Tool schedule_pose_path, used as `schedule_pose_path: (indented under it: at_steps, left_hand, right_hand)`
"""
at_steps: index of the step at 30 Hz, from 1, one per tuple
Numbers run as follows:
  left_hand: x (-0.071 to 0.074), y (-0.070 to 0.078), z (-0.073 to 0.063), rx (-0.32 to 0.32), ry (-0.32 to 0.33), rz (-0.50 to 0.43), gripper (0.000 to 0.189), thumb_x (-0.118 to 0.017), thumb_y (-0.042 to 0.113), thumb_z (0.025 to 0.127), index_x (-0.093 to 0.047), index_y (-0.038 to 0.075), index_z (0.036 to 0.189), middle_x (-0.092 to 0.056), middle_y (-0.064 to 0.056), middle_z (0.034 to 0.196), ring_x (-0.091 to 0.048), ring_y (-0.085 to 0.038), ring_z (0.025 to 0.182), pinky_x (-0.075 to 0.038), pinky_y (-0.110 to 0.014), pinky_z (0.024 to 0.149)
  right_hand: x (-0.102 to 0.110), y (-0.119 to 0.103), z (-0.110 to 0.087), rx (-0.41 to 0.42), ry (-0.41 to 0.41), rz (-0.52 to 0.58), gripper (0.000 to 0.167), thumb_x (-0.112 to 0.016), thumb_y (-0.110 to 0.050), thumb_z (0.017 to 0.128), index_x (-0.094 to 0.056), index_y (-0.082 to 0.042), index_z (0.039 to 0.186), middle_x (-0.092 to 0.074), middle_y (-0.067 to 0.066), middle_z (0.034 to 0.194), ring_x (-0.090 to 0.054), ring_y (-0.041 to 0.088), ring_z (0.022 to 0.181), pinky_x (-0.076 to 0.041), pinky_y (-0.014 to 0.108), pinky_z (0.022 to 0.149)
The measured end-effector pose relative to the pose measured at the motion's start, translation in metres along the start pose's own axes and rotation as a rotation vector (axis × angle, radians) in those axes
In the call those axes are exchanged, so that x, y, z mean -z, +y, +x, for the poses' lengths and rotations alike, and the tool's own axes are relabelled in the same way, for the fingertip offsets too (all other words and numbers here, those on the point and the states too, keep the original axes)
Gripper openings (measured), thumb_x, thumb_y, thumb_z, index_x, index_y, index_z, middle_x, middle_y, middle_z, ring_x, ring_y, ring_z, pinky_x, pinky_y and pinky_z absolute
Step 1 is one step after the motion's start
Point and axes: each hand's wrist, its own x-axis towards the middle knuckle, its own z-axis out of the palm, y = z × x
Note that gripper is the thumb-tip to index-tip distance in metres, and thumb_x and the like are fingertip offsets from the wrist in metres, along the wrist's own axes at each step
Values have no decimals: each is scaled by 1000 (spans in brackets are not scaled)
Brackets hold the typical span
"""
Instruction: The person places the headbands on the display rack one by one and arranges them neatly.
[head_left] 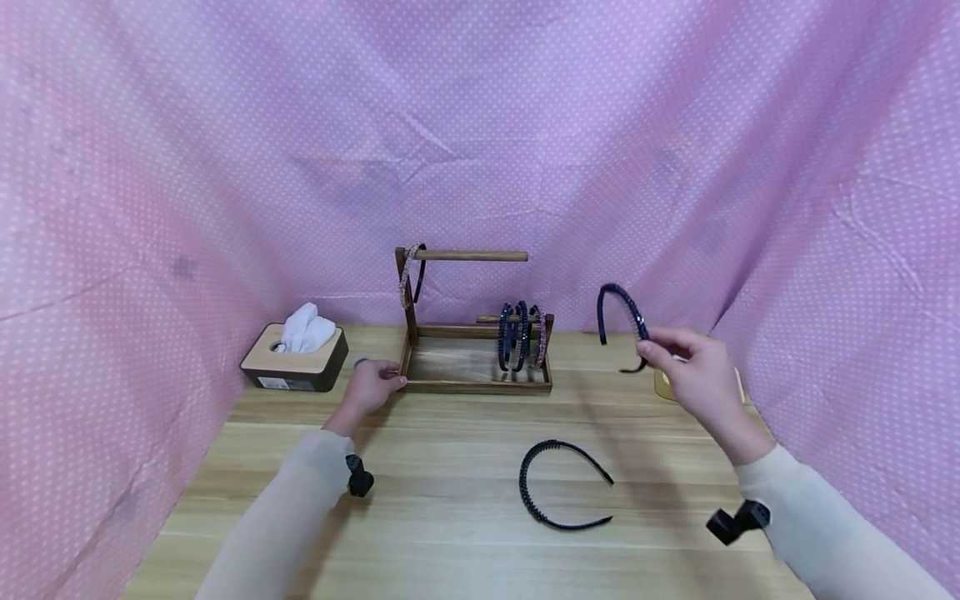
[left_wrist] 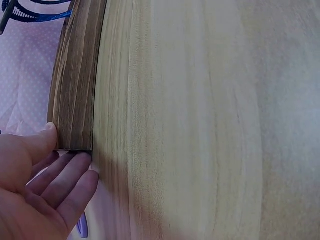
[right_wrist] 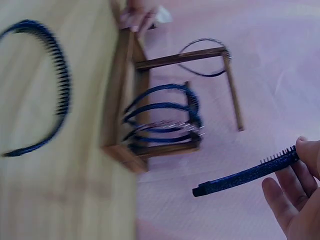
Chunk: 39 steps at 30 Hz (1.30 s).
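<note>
My right hand (head_left: pixel 697 371) pinches a dark, toothed headband (head_left: pixel 624 293) near one end, raised above the table to the right of a wooden rack. At the near left corner of that wooden rack (head_left: pixel 480 387), my left hand (head_left: pixel 370 385) rests with its thumb on the edge and its fingers against the end, as the left wrist view shows. On the rack's low right bar hang several headbands (head_left: pixel 522 337), dark ones and a pinkish one. One pale beaded headband (head_left: pixel 406 283) hangs at the left of the upper bar (head_left: pixel 472 256). Another black toothed headband (head_left: pixel 528 492) lies on the table in front.
A tissue box (head_left: pixel 296 358) with a white tissue pulled up stands left of the rack. Behind the right hand, a light tan object (head_left: pixel 663 385) is partly hidden. Pink dotted cloth (head_left: pixel 480 125) hangs around the back and sides of the wooden table (head_left: pixel 420 500).
</note>
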Motion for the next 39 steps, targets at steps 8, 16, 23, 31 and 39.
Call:
schedule_pose_path:
  at_steps: [8,16,23,31,39]
  left_hand:
    - [-2,5,1,14,11,11,36,-71,9,96,-66,-10,126,-73,-26,115,-70,-39,109,-56,-48,95]
    - [2,10,1,51,25,39,33,-73,9,94,-68,-9,121,-74,-25,112,-71,-38,106,-57,-46,92]
    - [1,13,2,60,15,35,32,-73,9,94,-68,-8,120,-74,-24,112,-70,-37,106,-56,-45,91]
    - [0,16,2,77,21,46,31,-74,9,93,-68,-6,119,-74,-23,112,-70,-37,106,-54,-47,94]
    - [-1,17,5,92,27,76,29,-74,8,92,-68,-6,116,-74,-23,111,-70,-36,105,-55,-46,91]
  right_hand:
    - [-25,-24,53,-41,-19,259,32,-77,-15,94,-73,7,116,-76,-10,92,-72,-1,81,-58,16,75]
    - [-66,-27,90,-125,-16,482,35,-74,-6,94,-67,16,120,-73,-10,87,-72,3,77,-61,25,77]
    - [-96,-36,105,-130,-9,463,32,-74,-6,94,-69,13,119,-73,2,91,-71,8,76,-61,25,75]
    - [-130,-55,114,-130,-51,383,34,-76,-13,95,-71,7,121,-73,24,111,-71,9,83,-62,25,76]
    - [-175,-77,121,-127,-74,407,26,-76,-9,93,-74,6,113,-75,23,106,-73,19,84,-63,33,75]
